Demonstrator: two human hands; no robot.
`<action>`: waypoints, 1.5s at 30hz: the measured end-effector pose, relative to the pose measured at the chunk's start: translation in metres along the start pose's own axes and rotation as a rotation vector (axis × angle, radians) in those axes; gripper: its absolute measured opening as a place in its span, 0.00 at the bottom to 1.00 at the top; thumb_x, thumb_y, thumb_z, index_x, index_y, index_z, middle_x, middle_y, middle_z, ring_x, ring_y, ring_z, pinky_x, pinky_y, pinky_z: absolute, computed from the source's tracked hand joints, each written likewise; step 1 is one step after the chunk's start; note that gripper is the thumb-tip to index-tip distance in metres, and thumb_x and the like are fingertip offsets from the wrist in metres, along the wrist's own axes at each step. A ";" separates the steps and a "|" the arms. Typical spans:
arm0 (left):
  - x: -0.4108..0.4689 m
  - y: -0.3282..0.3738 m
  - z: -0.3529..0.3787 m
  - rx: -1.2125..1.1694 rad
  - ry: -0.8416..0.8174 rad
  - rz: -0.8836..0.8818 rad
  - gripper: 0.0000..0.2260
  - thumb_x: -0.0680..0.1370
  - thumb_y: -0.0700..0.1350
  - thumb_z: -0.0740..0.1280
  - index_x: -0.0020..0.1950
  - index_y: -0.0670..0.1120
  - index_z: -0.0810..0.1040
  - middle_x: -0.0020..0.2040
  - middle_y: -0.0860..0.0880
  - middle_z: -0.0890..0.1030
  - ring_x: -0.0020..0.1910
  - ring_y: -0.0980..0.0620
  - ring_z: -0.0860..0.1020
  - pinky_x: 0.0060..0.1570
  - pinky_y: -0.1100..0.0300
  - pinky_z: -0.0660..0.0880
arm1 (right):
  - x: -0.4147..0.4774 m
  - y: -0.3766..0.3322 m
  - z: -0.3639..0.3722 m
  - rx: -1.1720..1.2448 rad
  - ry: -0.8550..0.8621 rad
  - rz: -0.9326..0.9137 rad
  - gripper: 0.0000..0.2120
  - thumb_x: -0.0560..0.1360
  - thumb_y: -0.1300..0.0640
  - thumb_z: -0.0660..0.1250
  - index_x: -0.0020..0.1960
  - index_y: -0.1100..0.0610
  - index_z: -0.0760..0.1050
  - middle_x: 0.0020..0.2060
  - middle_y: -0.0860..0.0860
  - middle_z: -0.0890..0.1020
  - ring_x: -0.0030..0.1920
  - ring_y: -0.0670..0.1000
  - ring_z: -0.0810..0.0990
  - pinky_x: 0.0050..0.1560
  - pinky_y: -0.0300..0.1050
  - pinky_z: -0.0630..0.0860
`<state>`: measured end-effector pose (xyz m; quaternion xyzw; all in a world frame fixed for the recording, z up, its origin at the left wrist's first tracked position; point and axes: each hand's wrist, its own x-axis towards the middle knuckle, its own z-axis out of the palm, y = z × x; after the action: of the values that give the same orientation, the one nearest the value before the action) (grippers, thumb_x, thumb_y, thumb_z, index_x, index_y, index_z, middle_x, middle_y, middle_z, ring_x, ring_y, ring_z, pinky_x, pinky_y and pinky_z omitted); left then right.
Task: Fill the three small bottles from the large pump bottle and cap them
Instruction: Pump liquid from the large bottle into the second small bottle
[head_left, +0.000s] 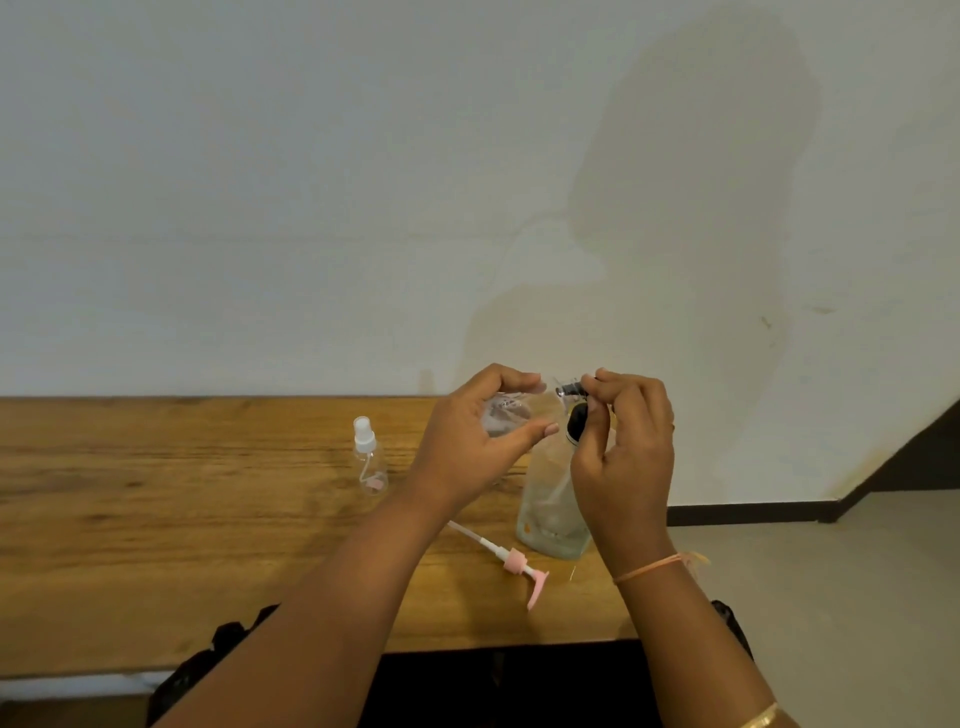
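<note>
My left hand grips a small clear bottle, held up above the wooden table. Beside its mouth, my right hand pinches a small black cap. Below my right hand stands the large clear bottle, its neck open, partly hidden by my fingers. Its pink pump head lies flat on the table in front of it, tube pointing left. One small clear spray bottle with a white top stands upright on the table, left of my hands. A third small bottle is not visible.
The table runs along a plain white wall and ends at its right edge near the large bottle; bare floor lies beyond. A dark object sits under the table's near edge by my arms.
</note>
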<state>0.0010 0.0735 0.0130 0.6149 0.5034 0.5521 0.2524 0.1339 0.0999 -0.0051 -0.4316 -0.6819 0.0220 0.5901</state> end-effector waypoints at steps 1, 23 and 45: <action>0.001 0.000 0.000 0.005 -0.004 0.001 0.16 0.69 0.44 0.76 0.51 0.58 0.75 0.50 0.64 0.80 0.52 0.65 0.78 0.50 0.70 0.75 | 0.000 0.003 0.001 0.007 -0.002 -0.010 0.09 0.73 0.68 0.61 0.49 0.63 0.77 0.47 0.53 0.76 0.51 0.47 0.73 0.49 0.45 0.75; 0.000 -0.013 0.006 0.116 -0.079 0.026 0.21 0.73 0.49 0.72 0.63 0.63 0.72 0.53 0.57 0.80 0.50 0.61 0.78 0.52 0.65 0.76 | 0.000 0.012 0.003 -0.025 -0.025 -0.043 0.09 0.72 0.71 0.62 0.50 0.64 0.77 0.48 0.56 0.77 0.53 0.40 0.69 0.49 0.42 0.72; -0.001 -0.013 0.012 0.106 -0.046 0.012 0.19 0.73 0.49 0.72 0.62 0.59 0.74 0.54 0.53 0.81 0.53 0.69 0.76 0.49 0.76 0.71 | -0.001 0.011 0.002 0.002 -0.050 -0.003 0.08 0.74 0.69 0.61 0.50 0.64 0.77 0.49 0.56 0.76 0.51 0.49 0.74 0.49 0.43 0.75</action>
<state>0.0077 0.0808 -0.0017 0.6428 0.5224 0.5119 0.2278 0.1382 0.1071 -0.0124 -0.4294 -0.6971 0.0327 0.5733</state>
